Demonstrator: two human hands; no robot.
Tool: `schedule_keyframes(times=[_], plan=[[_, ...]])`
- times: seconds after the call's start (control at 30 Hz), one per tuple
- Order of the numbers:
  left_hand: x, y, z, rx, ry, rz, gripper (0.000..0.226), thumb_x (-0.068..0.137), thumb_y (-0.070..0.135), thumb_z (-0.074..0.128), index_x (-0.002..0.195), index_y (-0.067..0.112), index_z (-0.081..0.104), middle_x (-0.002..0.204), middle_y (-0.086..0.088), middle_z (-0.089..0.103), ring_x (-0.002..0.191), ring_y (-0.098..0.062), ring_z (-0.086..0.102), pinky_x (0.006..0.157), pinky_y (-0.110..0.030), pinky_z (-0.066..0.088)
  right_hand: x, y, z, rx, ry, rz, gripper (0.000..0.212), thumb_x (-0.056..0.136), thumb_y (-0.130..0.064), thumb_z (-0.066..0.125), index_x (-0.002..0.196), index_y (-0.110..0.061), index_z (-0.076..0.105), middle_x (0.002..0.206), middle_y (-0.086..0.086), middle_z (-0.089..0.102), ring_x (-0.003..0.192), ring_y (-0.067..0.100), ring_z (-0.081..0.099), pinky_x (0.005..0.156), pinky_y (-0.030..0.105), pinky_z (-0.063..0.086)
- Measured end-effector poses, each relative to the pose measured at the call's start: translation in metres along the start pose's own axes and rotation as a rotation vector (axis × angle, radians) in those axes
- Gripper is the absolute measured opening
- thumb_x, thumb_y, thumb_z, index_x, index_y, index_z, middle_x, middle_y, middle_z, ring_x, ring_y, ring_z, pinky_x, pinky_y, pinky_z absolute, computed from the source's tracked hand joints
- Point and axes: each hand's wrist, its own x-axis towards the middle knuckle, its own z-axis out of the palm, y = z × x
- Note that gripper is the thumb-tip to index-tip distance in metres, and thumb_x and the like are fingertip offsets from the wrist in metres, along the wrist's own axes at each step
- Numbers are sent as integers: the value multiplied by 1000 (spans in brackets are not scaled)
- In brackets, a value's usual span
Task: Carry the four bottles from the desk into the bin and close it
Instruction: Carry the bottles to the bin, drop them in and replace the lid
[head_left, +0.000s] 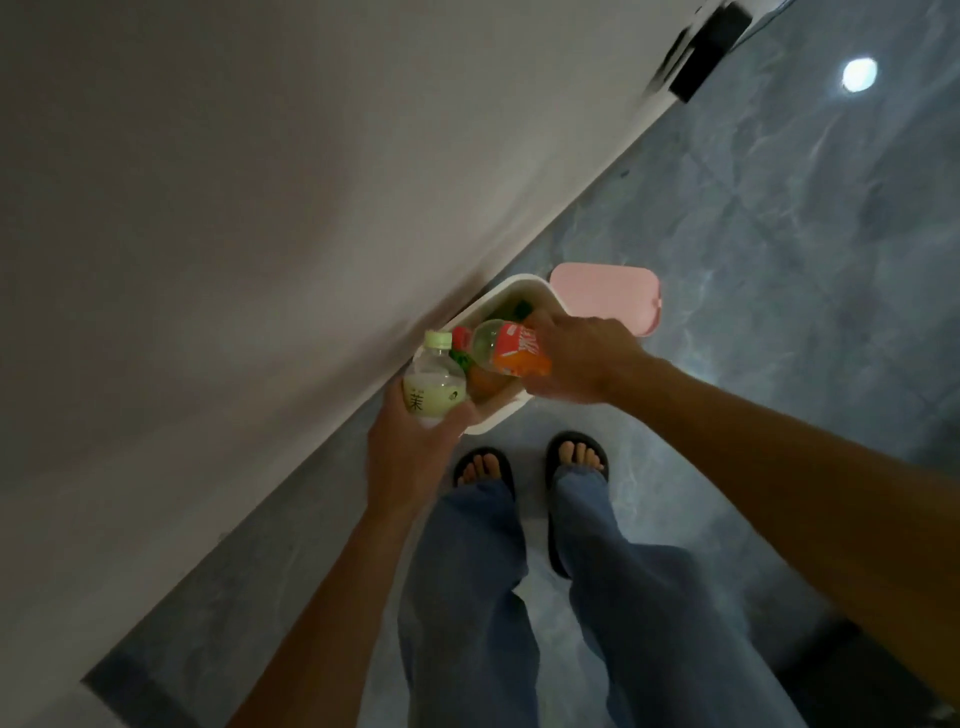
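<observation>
A white bin (496, 418) stands open on the floor against the wall, its pink lid (605, 293) lying flat beside it on the far side. My left hand (410, 457) grips a clear bottle with a pale green cap and label (434, 387), upright at the bin's near left edge. My right hand (576, 358) holds a bottle with an orange-red label (514, 348) tilted on its side over the bin's opening, red cap pointing left. Inside the bin, green and orange shapes (485, 387) show, partly hidden by the bottles.
A pale wall (260, 208) runs diagonally along the left. The floor (779, 234) is blue-grey marbled tile. My feet in black sandals (576, 457) stand just short of the bin. A dark object (706, 49) sits at the wall's far end.
</observation>
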Motion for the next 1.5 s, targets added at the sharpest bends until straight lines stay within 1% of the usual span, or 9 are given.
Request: schedule_keyframes(times=[0.07,0.2,0.4,0.57,0.87,1.07,1.27,1.37,1.5], plan=[[16,-11,14,-27,14,30,76,64,58,83,131,43,50,112,20,67,97,0,69,77,-30,62,33,2,17,-90,0,-128,81,75,-67,64,139,-27,37,132,4,60,111,25,63,85,41,53],[38,-27,38,-71,34,114,77,70,51,86,136,39,49,123,16,66,105,-4,69,85,-38,64,81,3,46,-266,-12,-323,76,76,-65,66,142,-35,41,138,-1,58,127,26,57,109,49,44],[63,-43,64,-25,17,228,80,76,49,85,143,37,44,132,17,61,114,-3,65,90,-37,63,122,7,81,-461,1,-357,70,81,-40,74,144,-31,45,154,1,44,144,30,36,120,53,24],[80,-56,82,59,11,323,83,74,58,80,144,34,41,137,12,55,112,-1,64,83,-22,62,149,15,114,-433,78,-267,59,95,-41,55,150,-26,38,155,1,44,145,27,33,123,48,18],[88,-63,99,109,-28,317,90,70,66,72,146,33,37,145,2,47,123,-17,59,89,-39,62,141,27,121,-261,20,-241,70,96,-46,52,156,-23,22,161,2,30,151,25,22,126,47,11],[94,-58,100,184,43,334,86,74,52,81,146,29,40,142,4,52,130,-17,54,98,-42,59,61,51,103,-112,306,-265,53,96,-37,50,146,-19,43,152,7,47,146,27,37,122,48,30],[113,-58,116,410,-27,349,87,73,41,86,145,27,38,147,1,52,135,-21,51,111,-42,47,14,64,142,-46,396,-111,76,102,-46,40,160,-10,6,169,11,-1,157,24,-3,125,51,18],[125,-60,129,557,-40,409,82,71,45,86,139,25,45,139,-1,59,126,-24,57,107,-47,48,19,60,158,18,456,-19,79,102,-51,36,160,-8,4,169,11,-3,157,24,-4,125,47,14],[133,-70,143,695,-16,427,83,71,57,83,139,31,42,135,-5,54,122,-29,53,103,-46,47,32,53,169,61,538,46,80,102,-50,38,159,-4,6,168,15,-2,156,28,-3,126,50,16]])
